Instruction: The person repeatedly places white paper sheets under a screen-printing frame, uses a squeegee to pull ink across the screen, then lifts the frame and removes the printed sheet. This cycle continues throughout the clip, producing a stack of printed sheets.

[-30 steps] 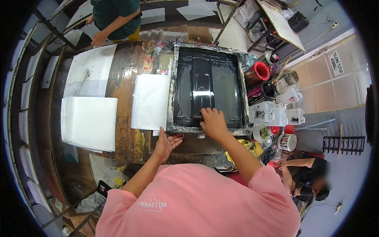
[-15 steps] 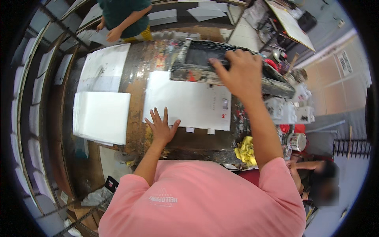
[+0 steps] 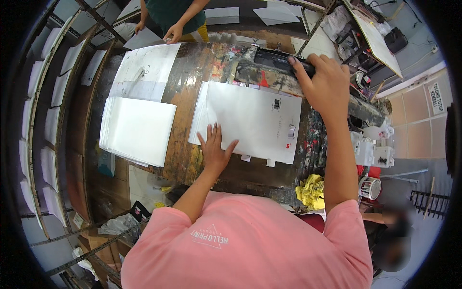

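A white printed sheet (image 3: 255,115) with small dark marks and a red mark lies on the stained wooden table, another white edge showing under its left side. My left hand (image 3: 215,153) rests at its near-left edge, fingers spread and fingertips on the paper. Along the sheet's far side, a paint-smeared screen-printing frame (image 3: 279,83) is tilted up. My right hand (image 3: 328,86) grips this frame, thumb on the near side, the other fingers over its top edge and partly hidden. Small pale tabs (image 3: 271,163) stick out below the sheet's near edge.
To the left sit a stack of white sheets (image 3: 137,130) and stained white paper (image 3: 144,72). Crumpled yellow material (image 3: 310,190) lies near the right, with a white can (image 3: 369,188) beyond. Shelves (image 3: 62,91) line the left. Another person's hand (image 3: 174,32) is at the far left.
The frame is tilted further up, uncovering more of the sheet, including a dark printed block. My left hand stays at the sheet's near-left edge. The whole view has shifted and turned slightly.
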Tool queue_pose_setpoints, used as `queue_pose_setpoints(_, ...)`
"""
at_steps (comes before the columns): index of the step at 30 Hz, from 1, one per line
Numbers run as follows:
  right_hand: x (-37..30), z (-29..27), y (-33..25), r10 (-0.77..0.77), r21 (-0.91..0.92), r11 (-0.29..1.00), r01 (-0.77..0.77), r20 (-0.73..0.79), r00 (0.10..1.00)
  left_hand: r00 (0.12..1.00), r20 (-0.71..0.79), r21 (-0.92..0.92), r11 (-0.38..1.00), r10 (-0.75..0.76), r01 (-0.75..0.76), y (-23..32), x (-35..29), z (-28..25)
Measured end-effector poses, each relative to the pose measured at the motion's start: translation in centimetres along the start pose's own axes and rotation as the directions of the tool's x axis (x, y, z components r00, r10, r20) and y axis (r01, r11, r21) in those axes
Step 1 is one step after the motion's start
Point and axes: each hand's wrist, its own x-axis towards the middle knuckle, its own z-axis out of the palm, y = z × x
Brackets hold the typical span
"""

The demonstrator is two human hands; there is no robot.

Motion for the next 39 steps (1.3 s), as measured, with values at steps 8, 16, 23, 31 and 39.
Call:
queue_pose_setpoints(8,-1.8,0.9,-0.3,-0.029,-0.022,0.999,0.028,-0.028,0.999,0.952,-0.179,-0.184,0.959,-0.250,0.218,-2.9,4.3,-5.7)
queue_pose_setpoints(16,-2.0,1.1,0.5,-0.063,-0.043,0.997,0.060,-0.079,0.995,0.982,-0.141,-0.144,0.979,0.125,-0.146,-3.1,3.0,-0.4)
queue_pose_setpoints(23,-0.4,0.8,0.9,-0.022,-0.013,1.000,0.022,-0.012,1.000,0.851,0.336,-0.023,0.907,0.403,-0.421,5.2,-2.4,10.5)
queue_pose_setpoints(31,-1.0,1.0,0.7,-0.012,0.004,1.000,0.012,-0.025,1.000,0.872,0.383,-0.228,0.946,0.305,-0.231,7.1,-0.7,7.1)
queue_pose_setpoints(39,-11.8,3.0,-1.3,0.003,0.067,0.997,-0.024,0.292,0.956,0.786,0.608,-0.706,-0.530,-0.113,0.470,11.4,3.7,-11.2)
